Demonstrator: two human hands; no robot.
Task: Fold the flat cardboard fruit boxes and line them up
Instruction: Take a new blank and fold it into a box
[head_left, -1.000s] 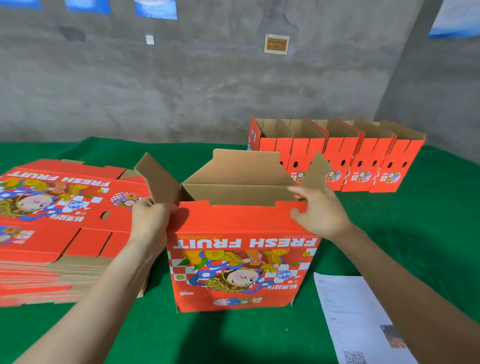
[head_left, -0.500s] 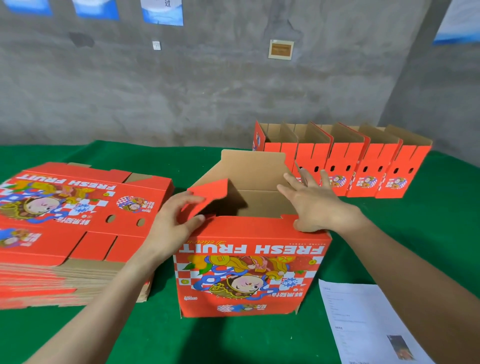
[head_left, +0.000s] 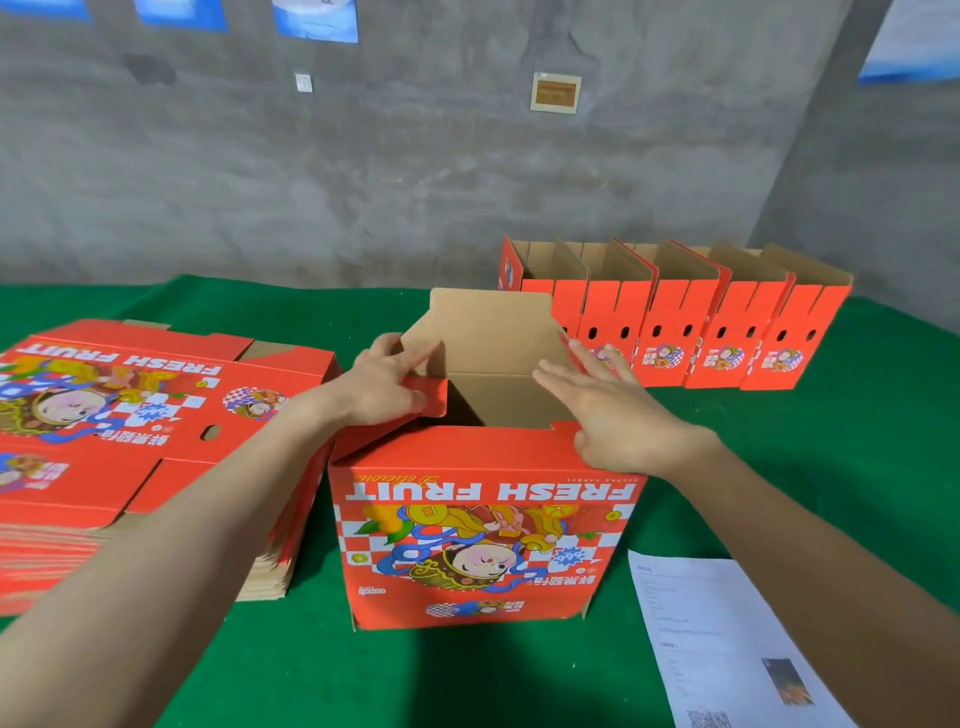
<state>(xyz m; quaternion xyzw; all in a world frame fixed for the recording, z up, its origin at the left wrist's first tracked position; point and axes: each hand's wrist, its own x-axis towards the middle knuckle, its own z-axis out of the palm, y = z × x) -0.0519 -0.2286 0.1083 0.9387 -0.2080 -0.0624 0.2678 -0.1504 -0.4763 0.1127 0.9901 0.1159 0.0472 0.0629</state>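
Table: green cloth-covered table (head_left: 857, 467), spread under everything as one broad work surface.

Stack: stack of flat red printed cardboard blanks (head_left: 130, 415) at nine o'clock of the box being folded and just beside it, probably placed for a short reach to the next blank.

Row: row of folded red cardboard boxes (head_left: 675, 332) at one o'clock along the far edge, side by side with open tops up. Well apart from the work spot, likely to leave folding room.

Box: upright red cardboard fruit box (head_left: 483, 545) at table centre, printed face toward the camera with its lettering upside down. Probably stood bottom-up for closing the base.

Sheet: white printed paper sheet (head_left: 727, 639) at five o'clock, lying flat and apart from the box.

Rear flap: plain brown rear flap (head_left: 493, 327) on the box's twelve o'clock edge, standing up, not yet folded.

Right hand: right hand (head_left: 608, 415) at the three o'clock edge, palm down and fingers straight, gripping nothing. Seemingly pressing an end flap inward, with the flap itself hidden beneath.

Left hand: left hand (head_left: 384, 384) at the nine o'clock edge, fingers fairly straight with the thumb on red card, pressing rather than clutching.

Side flap: small red side flap (head_left: 434, 397), tipped inward over the opening, presumably so the long flaps can lie over it.
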